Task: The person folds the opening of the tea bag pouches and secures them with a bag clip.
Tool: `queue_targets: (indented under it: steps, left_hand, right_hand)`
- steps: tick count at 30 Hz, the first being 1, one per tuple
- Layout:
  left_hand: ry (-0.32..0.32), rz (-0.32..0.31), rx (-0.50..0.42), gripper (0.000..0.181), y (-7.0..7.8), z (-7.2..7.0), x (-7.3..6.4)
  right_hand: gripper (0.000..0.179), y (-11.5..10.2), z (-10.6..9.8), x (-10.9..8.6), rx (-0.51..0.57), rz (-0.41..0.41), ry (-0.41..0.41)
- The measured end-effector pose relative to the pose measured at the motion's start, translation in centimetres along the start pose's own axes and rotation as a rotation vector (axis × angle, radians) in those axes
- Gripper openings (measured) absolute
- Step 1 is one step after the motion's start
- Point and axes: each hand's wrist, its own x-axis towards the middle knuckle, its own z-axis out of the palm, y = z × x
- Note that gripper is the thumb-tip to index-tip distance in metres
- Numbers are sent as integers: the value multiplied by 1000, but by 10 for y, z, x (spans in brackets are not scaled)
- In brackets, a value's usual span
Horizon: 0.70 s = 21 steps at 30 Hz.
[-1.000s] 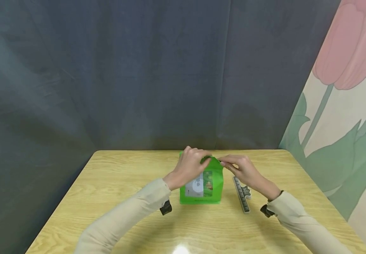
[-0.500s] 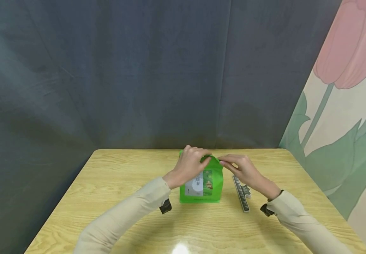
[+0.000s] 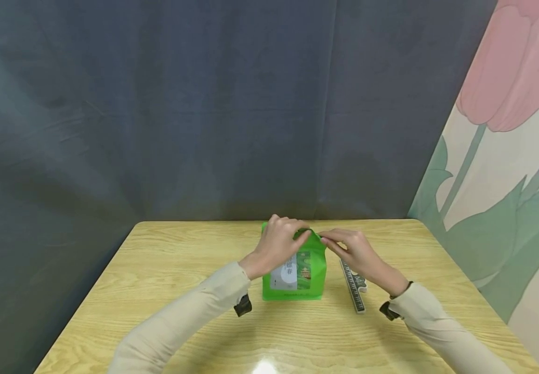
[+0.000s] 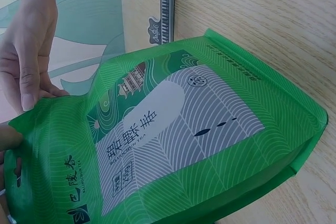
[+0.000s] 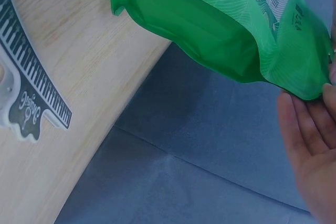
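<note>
A green tea bag [image 3: 317, 280] with a grey and green label stands upright on the table. My left hand [image 3: 276, 241] grips its top edge on the left, thumb in front and fingers over the rim. At the top right corner, my right hand [image 3: 358, 254] pinches the bag between thumb and fingers. The left wrist view shows the printed front of the tea bag [image 4: 173, 124] and a slot near its top. The right wrist view shows the folded side of the bag [image 5: 199, 30].
Right of the bag lies a flat piano-keyboard-patterned piece [image 3: 353, 286] with a scalloped edge. A wooden table [image 3: 194, 332] lies beneath it all. A dark curtain [image 3: 232, 114] hangs behind, and a wall with painted tulips [image 3: 498, 208] stands at the right.
Both hands keep their hold at the top of the tea bag. The whole scene has shifted very slightly left in the head view; otherwise little differs.
</note>
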Motion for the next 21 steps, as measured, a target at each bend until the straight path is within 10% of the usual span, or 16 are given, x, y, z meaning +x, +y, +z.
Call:
queue_targets:
  steps: [21]
  left_hand:
    - [-10,-5,-18,21,-2,-1,-3]
  right_hand:
    - [23,-3,5,0,-43,9,13]
